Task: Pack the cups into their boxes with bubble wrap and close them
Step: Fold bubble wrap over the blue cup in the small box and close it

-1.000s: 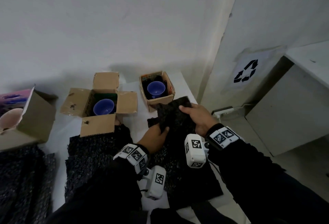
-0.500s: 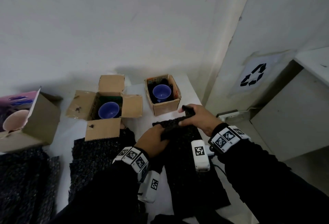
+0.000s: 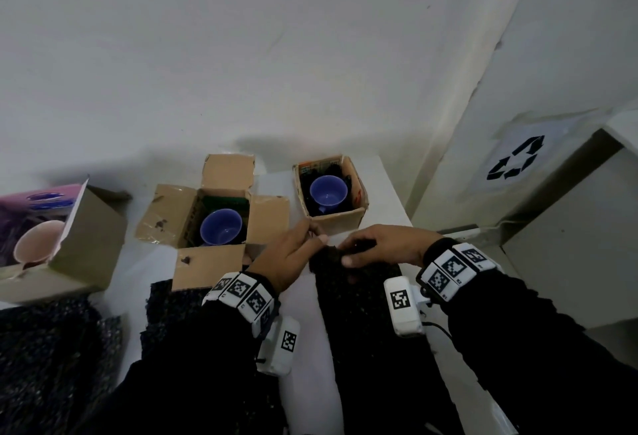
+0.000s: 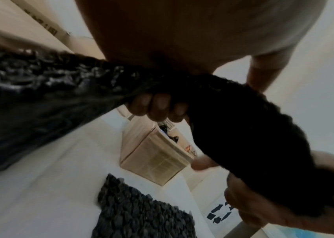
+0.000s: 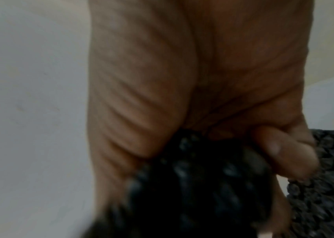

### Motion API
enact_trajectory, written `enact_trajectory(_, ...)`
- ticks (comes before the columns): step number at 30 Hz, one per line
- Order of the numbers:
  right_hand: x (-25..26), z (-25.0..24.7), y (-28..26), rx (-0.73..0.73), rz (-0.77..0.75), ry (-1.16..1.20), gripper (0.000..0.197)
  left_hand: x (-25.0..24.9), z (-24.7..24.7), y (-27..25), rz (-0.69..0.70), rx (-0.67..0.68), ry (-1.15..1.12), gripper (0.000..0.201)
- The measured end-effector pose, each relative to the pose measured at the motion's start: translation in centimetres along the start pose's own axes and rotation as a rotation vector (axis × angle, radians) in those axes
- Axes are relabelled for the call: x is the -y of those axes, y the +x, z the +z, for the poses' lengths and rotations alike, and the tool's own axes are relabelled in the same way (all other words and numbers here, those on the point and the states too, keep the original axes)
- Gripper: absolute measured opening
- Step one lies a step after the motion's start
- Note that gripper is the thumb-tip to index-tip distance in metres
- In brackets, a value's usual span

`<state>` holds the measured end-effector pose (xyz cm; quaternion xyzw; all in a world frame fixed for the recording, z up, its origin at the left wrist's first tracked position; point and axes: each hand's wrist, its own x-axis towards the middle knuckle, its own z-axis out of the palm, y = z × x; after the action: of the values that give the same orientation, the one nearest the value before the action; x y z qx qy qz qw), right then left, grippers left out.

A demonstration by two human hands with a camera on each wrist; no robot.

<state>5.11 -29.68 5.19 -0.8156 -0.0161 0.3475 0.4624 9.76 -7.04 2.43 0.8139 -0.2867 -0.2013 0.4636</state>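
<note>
Your left hand (image 3: 288, 255) and right hand (image 3: 383, 248) both grip folded bubble wrap (image 3: 331, 260), bunched small, likely to cushion blue cup (image 3: 328, 189) inside small box (image 3: 340, 218) just beyond.

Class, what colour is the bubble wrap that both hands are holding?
Black. The bubble wrap shows best in the head view, held by the left hand and right hand.

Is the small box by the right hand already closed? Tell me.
No, the small box stands open at the top, with a blue cup visible inside.
</note>
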Motion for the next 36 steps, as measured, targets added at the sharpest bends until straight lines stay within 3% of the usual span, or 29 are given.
enact_trajectory(3, -0.1, -1.4, 0.6, 0.021, -0.001, -0.206, 0.025, 0.3, -1.2, 0.9, 0.003, 0.026, 0.133, 0.022)
enact_trajectory(5, -0.5, -2.5, 1.4, -0.141, -0.073, -0.279, 0.018, 0.9, -1.6, 1.4, 0.052, -0.007, 0.268, 0.016)
enact_trajectory(7, -1.0, -3.9, 2.3, -0.312, -0.152, -0.199, 0.017, 1.6, -1.9, 2.0, 0.111, -0.134, 0.396, 0.021)
enact_trajectory(10, -1.6, -6.3, 3.7, -0.496, -0.169, -0.129, 0.017, 1.9, -2.3, 3.1, 0.094, -0.247, 0.455, 0.027)
enact_trajectory(15, -1.0, -7.8, 6.4, -0.782, -0.207, -0.428, 0.024, 1.4, -2.0, 5.3, 0.186, -0.222, 0.692, 0.030)
enact_trajectory(20, 0.8, -6.9, 8.3, -0.638, -0.194, -1.012, 0.025, 1.5, -0.2, 7.8, 0.264, 0.042, 0.909, 0.047)
enact_trajectory(24, 0.7, -5.9, 9.3, -0.483, -0.150, -1.212, 0.026, 1.4, 0.1, 8.7, 0.133, 0.024, 0.856, 0.042)
enact_trajectory(27, 0.3, -5.6, 10.0, -0.401, -0.092, -1.302, 0.029, 2.2, 0.4, 8.8, 0.115, 0.071, 0.927, 0.041)
enact_trajectory(30, 0.2, -5.6, 9.9, -0.429, -0.032, -1.282, 0.028, 2.8, 0.7, 8.8, 0.099, 0.051, 0.945, 0.055)
enact_trajectory(33, 0.0, -5.9, 9.8, -0.518, -0.081, -1.145, 0.024, 2.4, 0.5, 9.2, 0.088, -0.010, 0.946, 0.037)
enact_trajectory(36, -0.3, -6.4, 9.7, -0.712, -0.144, -0.810, 0.036, 1.4, 0.1, 9.7, 0.075, -0.075, 0.867, 0.030)
